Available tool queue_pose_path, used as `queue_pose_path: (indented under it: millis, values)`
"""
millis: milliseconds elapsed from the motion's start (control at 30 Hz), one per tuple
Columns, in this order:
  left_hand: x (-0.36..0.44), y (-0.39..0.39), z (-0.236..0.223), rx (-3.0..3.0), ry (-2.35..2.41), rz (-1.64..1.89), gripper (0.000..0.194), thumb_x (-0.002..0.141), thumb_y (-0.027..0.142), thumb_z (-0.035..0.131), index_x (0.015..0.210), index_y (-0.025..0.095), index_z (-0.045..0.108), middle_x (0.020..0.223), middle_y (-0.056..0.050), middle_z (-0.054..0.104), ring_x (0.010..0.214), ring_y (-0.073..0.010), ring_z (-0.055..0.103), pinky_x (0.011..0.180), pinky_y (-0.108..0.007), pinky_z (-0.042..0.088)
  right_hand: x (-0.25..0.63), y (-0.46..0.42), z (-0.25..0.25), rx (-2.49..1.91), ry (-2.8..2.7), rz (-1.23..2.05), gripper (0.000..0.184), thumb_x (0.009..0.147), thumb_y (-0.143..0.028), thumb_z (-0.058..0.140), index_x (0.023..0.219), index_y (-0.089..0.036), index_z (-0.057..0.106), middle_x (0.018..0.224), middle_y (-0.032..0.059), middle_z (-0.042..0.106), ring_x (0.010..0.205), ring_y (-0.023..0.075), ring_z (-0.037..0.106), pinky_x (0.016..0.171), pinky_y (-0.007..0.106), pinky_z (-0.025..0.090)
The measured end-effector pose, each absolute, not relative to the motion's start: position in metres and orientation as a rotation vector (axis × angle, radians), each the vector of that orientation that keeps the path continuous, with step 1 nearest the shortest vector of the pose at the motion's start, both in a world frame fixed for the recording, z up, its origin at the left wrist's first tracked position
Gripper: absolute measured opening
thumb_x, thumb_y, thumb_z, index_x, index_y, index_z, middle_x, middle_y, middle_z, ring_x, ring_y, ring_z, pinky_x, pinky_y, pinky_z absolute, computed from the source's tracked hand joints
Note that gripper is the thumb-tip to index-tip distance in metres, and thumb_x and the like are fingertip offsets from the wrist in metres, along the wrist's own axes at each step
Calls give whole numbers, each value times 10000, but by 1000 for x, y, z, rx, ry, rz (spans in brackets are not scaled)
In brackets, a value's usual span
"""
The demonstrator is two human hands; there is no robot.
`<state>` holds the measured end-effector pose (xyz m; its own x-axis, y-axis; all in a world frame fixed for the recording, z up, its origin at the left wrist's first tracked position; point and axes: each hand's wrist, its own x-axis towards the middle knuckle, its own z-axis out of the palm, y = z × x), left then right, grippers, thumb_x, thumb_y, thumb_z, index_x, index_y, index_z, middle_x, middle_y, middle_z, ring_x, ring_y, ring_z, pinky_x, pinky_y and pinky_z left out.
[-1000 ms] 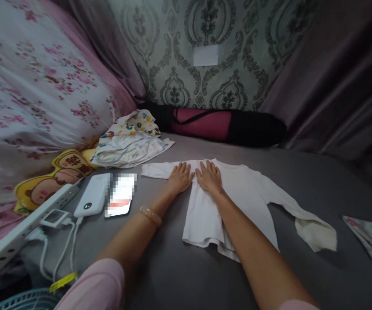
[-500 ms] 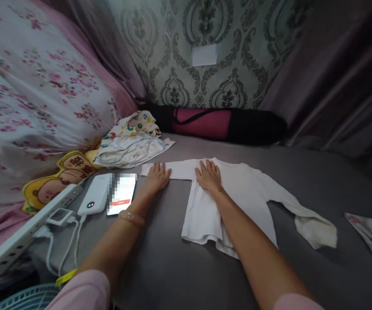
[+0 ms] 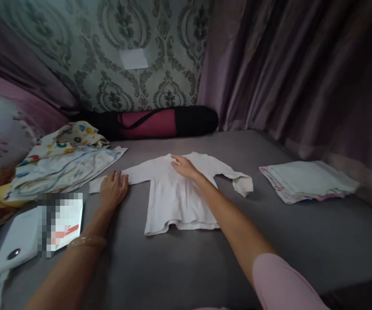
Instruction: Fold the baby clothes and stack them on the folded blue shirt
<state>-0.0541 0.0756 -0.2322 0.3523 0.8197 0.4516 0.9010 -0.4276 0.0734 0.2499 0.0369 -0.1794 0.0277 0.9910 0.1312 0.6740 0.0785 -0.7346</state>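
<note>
A small white long-sleeved shirt [image 3: 173, 202] lies spread flat on the grey bed surface [image 3: 179, 267]. My left hand [image 3: 113, 189] lies flat and open on the end of the shirt's left sleeve. My right hand [image 3: 183, 165] rests palm down, fingers stretched, on the shirt's chest near the collar. The right sleeve's cuff [image 3: 242, 185] is bent back on itself.
A pile of patterned baby clothes [image 3: 61, 161] lies at the left. A phone [image 3: 63, 221] and a white power bank [image 3: 14, 241] sit at the near left. A folded stack of cloth [image 3: 305, 183] lies at the right. A black and pink roll bag [image 3: 153, 122] is against the wall; curtains hang at the right.
My left hand has slid outward along the left sleeve to its end. The right hand stays on the chest. The view has swung right, showing the folded stack.
</note>
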Motion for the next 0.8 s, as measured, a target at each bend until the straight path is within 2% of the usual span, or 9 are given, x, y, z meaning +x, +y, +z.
queue_pose_path:
  millis: [67, 167, 267, 333, 433, 500, 567, 667, 800]
  values:
    - [-49, 70, -228, -2344, -1612, -654, 469, 935, 375, 312, 1173, 54, 558, 1252, -245, 547, 1181, -340, 495, 968, -490, 382, 288, 13, -169, -1648, -1659, 548, 355, 925, -241, 453, 1227, -158, 619, 1205, 68, 664, 1073, 142, 617, 940, 243, 440]
    - [-44, 63, -223, -2306, -1639, -601, 494, 933, 417, 293, 1154, 83, 582, 1230, -211, 573, 1117, -326, 536, 927, -454, 410, 355, -31, -152, -1764, -1539, 381, 292, 916, -234, 470, 1112, -154, 671, 1071, 59, 711, 979, 149, 646, 871, 247, 474]
    - [-42, 61, -220, -2327, -1659, -477, 487, 930, 429, 280, 1113, 120, 608, 1183, -174, 606, 1053, -312, 571, 876, -425, 434, 414, -74, -142, -2031, -1502, 307, 336, 848, -274, 602, 1142, -120, 654, 1064, 99, 702, 942, 175, 650, 834, 258, 480]
    - [-41, 62, -219, -2369, -1668, -398, 485, 937, 410, 258, 1101, 128, 616, 1155, -152, 626, 1035, -294, 587, 859, -399, 444, 439, -95, -143, -2250, -1483, 421, 479, 775, -329, 698, 1195, -109, 627, 1080, 120, 691, 938, 192, 651, 814, 266, 484]
    - [-41, 64, -220, -2392, -1661, -338, 488, 946, 381, 233, 1117, 125, 611, 1163, -139, 633, 1054, -274, 592, 876, -378, 449, 451, -110, -151, -2449, -1442, 666, 598, 678, -339, 780, 1222, -155, 612, 1105, 95, 683, 915, 181, 657, 775, 250, 483]
    - [-41, 66, -221, -2384, -1666, -313, 484, 944, 374, 242, 1123, 118, 611, 1176, -147, 631, 1072, -279, 588, 887, -384, 451, 447, -111, -155, -2535, -1401, 748, 602, 648, -303, 789, 1209, -173, 612, 1104, 82, 680, 890, 175, 659, 739, 246, 478]
    - [-41, 67, -221, -2385, -1676, -303, 475, 941, 369, 256, 1127, 114, 611, 1189, -154, 628, 1088, -283, 585, 897, -386, 450, 441, -109, -156, -2558, -1383, 710, 524, 674, -264, 753, 1172, -174, 620, 1087, 80, 679, 890, 184, 652, 720, 250, 465]
    - [-42, 68, -222, -2389, -1686, -305, 464, 942, 370, 265, 1140, 127, 607, 1205, -142, 627, 1102, -278, 582, 916, -382, 446, 432, -110, -147, -2455, -1396, 340, 361, 797, -191, 589, 1158, -189, 604, 1106, 85, 655, 978, 205, 612, 771, 267, 439]
    - [-44, 68, -224, -2361, -1721, -312, 485, 948, 383, 245, 1169, 136, 599, 1225, -133, 620, 1104, -285, 581, 924, -406, 449, 427, -120, -138, -2307, -1440, -325, 494, 811, -30, 409, 1262, -193, 526, 1249, 128, 549, 1151, 237, 488, 924, 332, 365]
